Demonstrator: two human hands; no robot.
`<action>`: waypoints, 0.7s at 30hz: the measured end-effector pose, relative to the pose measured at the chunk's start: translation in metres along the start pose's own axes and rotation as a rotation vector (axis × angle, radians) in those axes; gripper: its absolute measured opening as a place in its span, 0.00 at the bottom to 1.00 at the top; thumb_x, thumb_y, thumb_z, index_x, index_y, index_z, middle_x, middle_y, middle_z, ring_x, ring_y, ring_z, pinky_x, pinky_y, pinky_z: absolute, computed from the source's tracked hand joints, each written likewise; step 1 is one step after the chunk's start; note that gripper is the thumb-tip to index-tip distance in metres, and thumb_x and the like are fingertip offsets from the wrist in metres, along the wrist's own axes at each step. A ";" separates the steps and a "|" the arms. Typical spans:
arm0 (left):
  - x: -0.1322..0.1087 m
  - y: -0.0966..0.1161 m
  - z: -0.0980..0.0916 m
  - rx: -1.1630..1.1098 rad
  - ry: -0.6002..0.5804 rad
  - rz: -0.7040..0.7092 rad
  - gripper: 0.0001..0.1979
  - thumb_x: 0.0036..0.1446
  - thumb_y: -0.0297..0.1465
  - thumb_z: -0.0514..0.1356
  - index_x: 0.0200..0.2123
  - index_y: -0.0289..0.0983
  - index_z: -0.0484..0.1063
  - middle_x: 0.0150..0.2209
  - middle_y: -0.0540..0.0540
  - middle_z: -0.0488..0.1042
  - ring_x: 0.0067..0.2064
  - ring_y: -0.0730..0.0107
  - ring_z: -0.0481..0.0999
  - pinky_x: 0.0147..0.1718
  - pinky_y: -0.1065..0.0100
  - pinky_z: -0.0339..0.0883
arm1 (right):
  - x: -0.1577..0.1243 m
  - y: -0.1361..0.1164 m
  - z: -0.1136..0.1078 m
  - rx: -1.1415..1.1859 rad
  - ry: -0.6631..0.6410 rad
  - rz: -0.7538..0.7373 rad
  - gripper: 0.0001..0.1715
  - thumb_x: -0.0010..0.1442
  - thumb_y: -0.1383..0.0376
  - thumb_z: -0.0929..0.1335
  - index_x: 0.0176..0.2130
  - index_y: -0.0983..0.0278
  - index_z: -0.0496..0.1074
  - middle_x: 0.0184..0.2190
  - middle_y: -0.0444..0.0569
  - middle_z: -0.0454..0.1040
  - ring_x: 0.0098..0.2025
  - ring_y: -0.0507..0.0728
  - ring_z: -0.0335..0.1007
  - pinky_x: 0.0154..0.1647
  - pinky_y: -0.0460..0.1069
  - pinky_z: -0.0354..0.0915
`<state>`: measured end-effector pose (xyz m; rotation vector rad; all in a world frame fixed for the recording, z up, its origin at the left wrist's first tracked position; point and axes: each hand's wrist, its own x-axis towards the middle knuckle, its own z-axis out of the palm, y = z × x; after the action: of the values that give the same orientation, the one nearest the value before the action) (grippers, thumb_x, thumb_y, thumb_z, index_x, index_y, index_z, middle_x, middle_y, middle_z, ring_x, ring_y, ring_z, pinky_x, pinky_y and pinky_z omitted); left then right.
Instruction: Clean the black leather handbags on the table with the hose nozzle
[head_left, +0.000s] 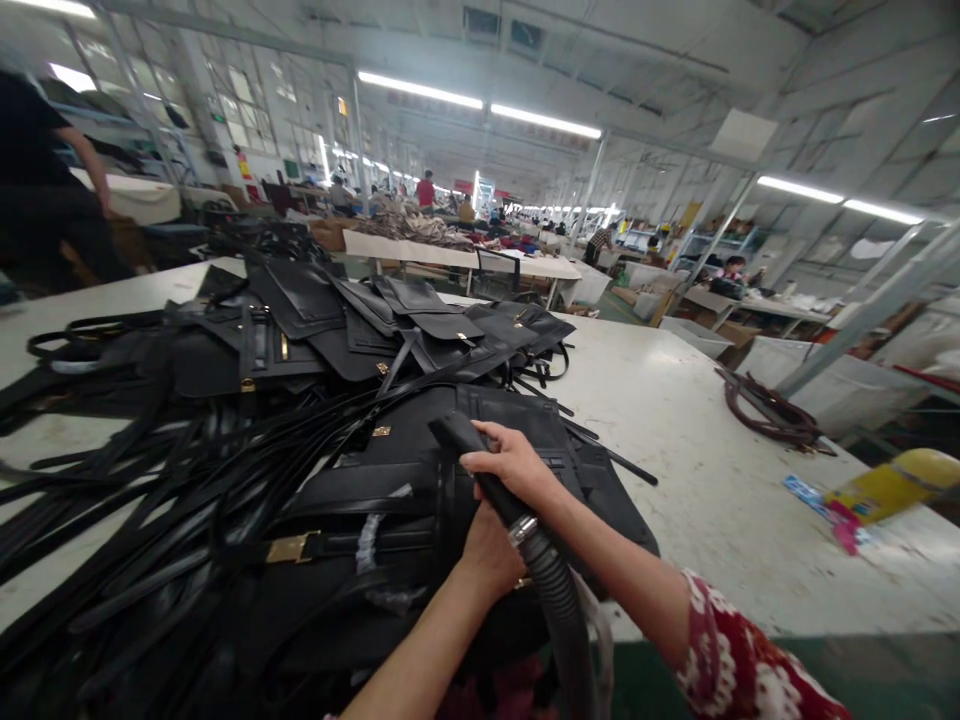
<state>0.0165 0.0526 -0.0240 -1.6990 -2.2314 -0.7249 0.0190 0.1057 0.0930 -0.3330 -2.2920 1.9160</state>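
Fluorescent tubes (420, 90) run in rows beneath a pale ceiling (660, 45) — white wall (870, 90) to the right, a paned window (244, 110) at left. Beyond the scuffed white worktable (667, 400) stand a dark chair (499, 263), a pale table (397, 248) and a slim metal post (359, 140).

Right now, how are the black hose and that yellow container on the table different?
The black hose is dark and ridged, while the yellow container is bright and looks smooth. The hose is held in the right hand; the container lies on its side on the table, with no hand touching it. Both look rounded.
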 end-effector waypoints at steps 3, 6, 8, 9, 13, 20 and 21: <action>0.003 -0.003 -0.011 -0.016 0.057 0.011 0.23 0.55 0.33 0.50 0.55 0.37 0.58 0.54 0.41 0.64 0.57 0.58 0.57 0.57 0.52 0.45 | -0.027 -0.005 -0.018 0.009 0.067 -0.056 0.29 0.44 0.67 0.70 0.48 0.65 0.66 0.21 0.42 0.72 0.19 0.51 0.67 0.18 0.44 0.63; 0.001 -0.022 -0.034 0.037 0.112 -0.064 0.23 0.52 0.28 0.52 0.53 0.39 0.60 0.56 0.44 0.60 0.59 0.61 0.53 0.57 0.55 0.45 | -0.066 0.003 -0.038 0.089 0.049 0.018 0.33 0.47 0.65 0.69 0.52 0.63 0.60 0.18 0.41 0.71 0.14 0.52 0.64 0.14 0.45 0.62; -0.004 -0.044 -0.054 0.128 0.134 -0.216 0.23 0.51 0.27 0.53 0.52 0.40 0.60 0.56 0.43 0.59 0.58 0.58 0.53 0.55 0.52 0.46 | -0.093 0.018 -0.047 0.155 0.140 0.050 0.37 0.47 0.63 0.69 0.55 0.62 0.55 0.17 0.41 0.70 0.12 0.52 0.63 0.12 0.45 0.62; -0.008 -0.056 -0.064 0.173 0.125 -0.307 0.23 0.50 0.29 0.54 0.52 0.39 0.61 0.55 0.41 0.60 0.57 0.56 0.55 0.54 0.51 0.48 | -0.105 0.027 -0.050 0.186 0.205 0.051 0.39 0.47 0.63 0.69 0.55 0.63 0.53 0.17 0.41 0.70 0.13 0.52 0.63 0.12 0.45 0.62; -0.018 -0.094 -0.092 0.238 -0.059 -0.499 0.28 0.45 0.43 0.57 0.49 0.38 0.62 0.45 0.41 0.65 0.47 0.56 0.65 0.43 0.58 0.59 | -0.141 0.067 -0.048 0.303 0.296 0.084 0.45 0.47 0.59 0.70 0.57 0.67 0.48 0.15 0.42 0.69 0.12 0.52 0.61 0.11 0.45 0.61; -0.008 -0.101 -0.101 0.104 -0.213 -0.602 0.27 0.37 0.48 0.60 0.39 0.37 0.65 0.39 0.44 0.65 0.37 0.60 0.70 0.33 0.65 0.60 | -0.159 0.108 -0.024 0.392 0.346 0.013 0.49 0.44 0.57 0.72 0.57 0.65 0.48 0.23 0.45 0.71 0.16 0.50 0.62 0.13 0.44 0.60; -0.009 -0.096 -0.104 0.053 -0.221 -0.547 0.23 0.38 0.46 0.60 0.34 0.37 0.66 0.36 0.46 0.67 0.36 0.61 0.69 0.32 0.66 0.59 | -0.160 0.111 -0.023 0.407 0.351 0.008 0.49 0.43 0.57 0.72 0.57 0.65 0.48 0.24 0.45 0.72 0.16 0.50 0.62 0.13 0.44 0.60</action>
<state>-0.0832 -0.0279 0.0370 -1.1906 -2.8861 -0.5952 0.1884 0.1054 -0.0062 -0.5706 -1.6441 2.0697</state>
